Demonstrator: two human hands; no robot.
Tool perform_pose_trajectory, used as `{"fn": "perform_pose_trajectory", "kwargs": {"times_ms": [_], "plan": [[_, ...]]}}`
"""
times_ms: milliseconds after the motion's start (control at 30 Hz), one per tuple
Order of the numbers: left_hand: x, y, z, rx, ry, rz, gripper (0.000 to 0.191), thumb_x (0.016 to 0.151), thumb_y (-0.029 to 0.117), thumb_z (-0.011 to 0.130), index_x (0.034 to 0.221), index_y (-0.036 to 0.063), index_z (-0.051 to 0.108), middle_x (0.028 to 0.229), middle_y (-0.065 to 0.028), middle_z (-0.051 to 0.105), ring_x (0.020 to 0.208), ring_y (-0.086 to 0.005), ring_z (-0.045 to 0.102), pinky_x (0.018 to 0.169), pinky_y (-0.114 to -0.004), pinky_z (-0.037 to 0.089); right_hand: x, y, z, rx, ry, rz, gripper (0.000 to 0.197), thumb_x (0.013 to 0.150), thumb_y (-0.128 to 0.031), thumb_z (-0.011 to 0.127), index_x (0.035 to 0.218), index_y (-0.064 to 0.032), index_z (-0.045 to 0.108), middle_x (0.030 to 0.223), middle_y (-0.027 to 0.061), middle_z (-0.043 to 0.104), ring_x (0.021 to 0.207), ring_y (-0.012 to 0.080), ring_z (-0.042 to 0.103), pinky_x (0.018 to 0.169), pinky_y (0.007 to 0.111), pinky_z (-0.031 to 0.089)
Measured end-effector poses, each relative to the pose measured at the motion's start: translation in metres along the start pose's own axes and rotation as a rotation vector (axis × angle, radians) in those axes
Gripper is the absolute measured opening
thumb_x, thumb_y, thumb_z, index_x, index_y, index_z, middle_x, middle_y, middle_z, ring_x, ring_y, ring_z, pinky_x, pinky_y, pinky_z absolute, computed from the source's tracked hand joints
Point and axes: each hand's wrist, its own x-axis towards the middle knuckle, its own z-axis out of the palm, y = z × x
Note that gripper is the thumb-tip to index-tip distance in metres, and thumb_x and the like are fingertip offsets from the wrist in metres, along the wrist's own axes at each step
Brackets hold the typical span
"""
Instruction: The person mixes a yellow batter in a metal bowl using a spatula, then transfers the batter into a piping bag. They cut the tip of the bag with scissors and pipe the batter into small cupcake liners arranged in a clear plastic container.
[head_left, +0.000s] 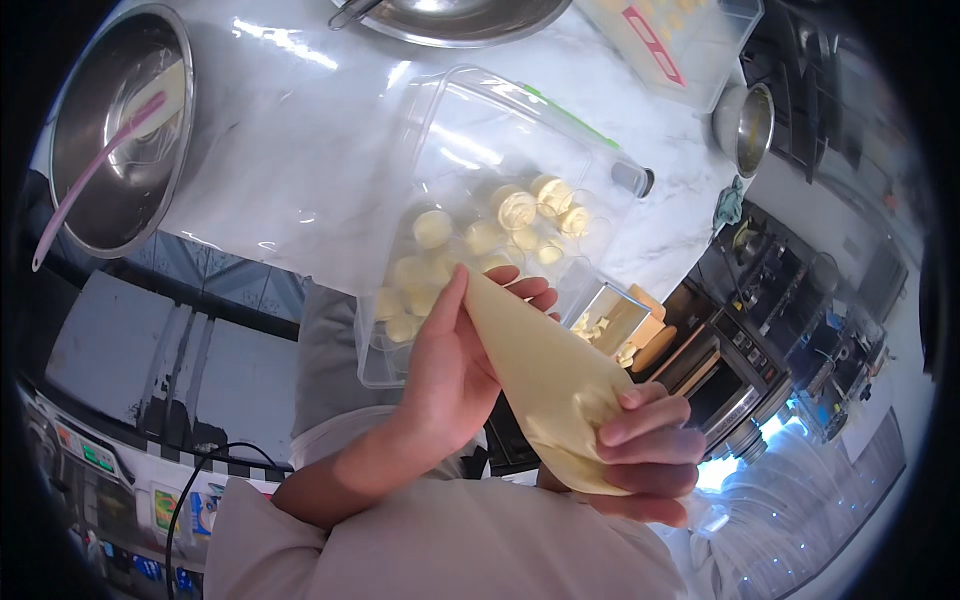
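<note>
A piping bag (547, 360) full of pale yellow cream slants across in front of my body. My right hand (652, 450) squeezes its wide, gathered end. Near the narrow tip, my left hand (450, 375) cradles the bag, with the thumb against one side and the fingers behind it. Beneath the tip is a clear plastic container (409, 150) on the table. Several small clear cups stand inside it. Some hold pale cream, and a swirled cream top (516, 208) shows on one. My left hand and the bag hide part of the container's near end.
A steel bowl (75, 172) with a pink-handled spatula (97, 161) sits at the table's left edge. A metal pan (465, 26), another plastic container (697, 67) and a small metal bowl (754, 131) stand farther back. An oven (720, 375) is at right.
</note>
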Motion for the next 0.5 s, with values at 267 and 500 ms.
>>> {"fn": "perform_pose_trajectory", "kwargs": {"times_ms": [267,500], "plan": [[0.004,0.012,-0.013,-0.083,-0.037,-0.099,0.046,0.114,0.044,0.047,0.128,0.0014,0.058,0.127,-0.0161,0.066,0.128,-0.0292,0.062,0.114,-0.047,0.049,0.003,0.008,0.005,-0.134,-0.330,0.055,0.034,0.103,-0.026,0.061,0.077,-0.0067,0.056,0.077,0.0074,0.066,0.069,0.0234,0.070,0.068,0.041,0.065],[0.009,0.016,-0.012,-0.120,-0.075,-0.133,0.047,0.114,0.045,0.046,0.126,0.0010,0.059,0.121,-0.0152,0.068,0.122,-0.0282,0.064,0.115,-0.046,0.049,0.009,0.004,0.007,-0.209,-0.460,0.014,0.038,0.108,-0.031,0.057,0.079,-0.0062,0.059,0.077,0.0065,0.065,0.068,0.0223,0.070,0.065,0.038,0.064]]}}
